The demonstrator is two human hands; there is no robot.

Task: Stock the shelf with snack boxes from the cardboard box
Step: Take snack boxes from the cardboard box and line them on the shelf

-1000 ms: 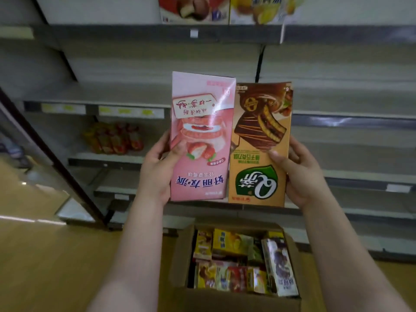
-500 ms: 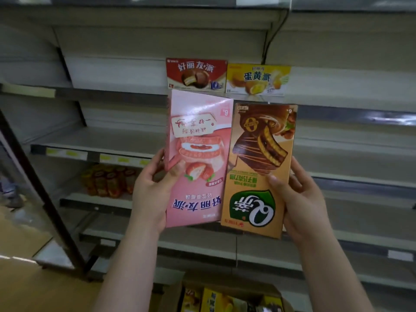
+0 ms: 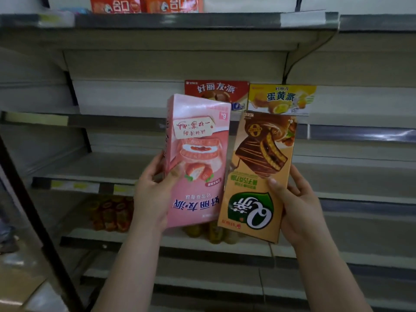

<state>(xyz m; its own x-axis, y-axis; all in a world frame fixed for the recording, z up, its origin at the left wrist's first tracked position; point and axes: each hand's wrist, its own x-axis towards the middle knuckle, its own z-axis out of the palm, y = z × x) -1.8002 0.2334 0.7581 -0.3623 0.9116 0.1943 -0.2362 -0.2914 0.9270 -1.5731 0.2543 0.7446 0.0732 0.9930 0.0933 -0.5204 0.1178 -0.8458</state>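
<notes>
My left hand (image 3: 155,192) grips a pink strawberry-pie box (image 3: 198,158) by its lower left edge, thumb on the front face. Beside it, my right hand (image 3: 297,206) holds a tan chocolate-pie box (image 3: 256,174) by its lower right edge. Both boxes stand on end, printed upside down, raised in front of the grey shelf (image 3: 135,122). On that shelf behind them stand a red pie box (image 3: 216,90) and a yellow egg-pie box (image 3: 281,99). The cardboard box is out of view.
Orange boxes (image 3: 146,4) sit on the top shelf. Lower down are small orange-red snack packs (image 3: 110,212) and yellowish packs (image 3: 211,233) behind the held boxes. A dark upright post (image 3: 33,210) runs diagonally at the left. Several grey shelf boards stretch to the right.
The view has tilted upward, so the cardboard box has dropped out of sight. Both hands have lifted the two boxes higher toward the shelf with the red and yellow boxes.
</notes>
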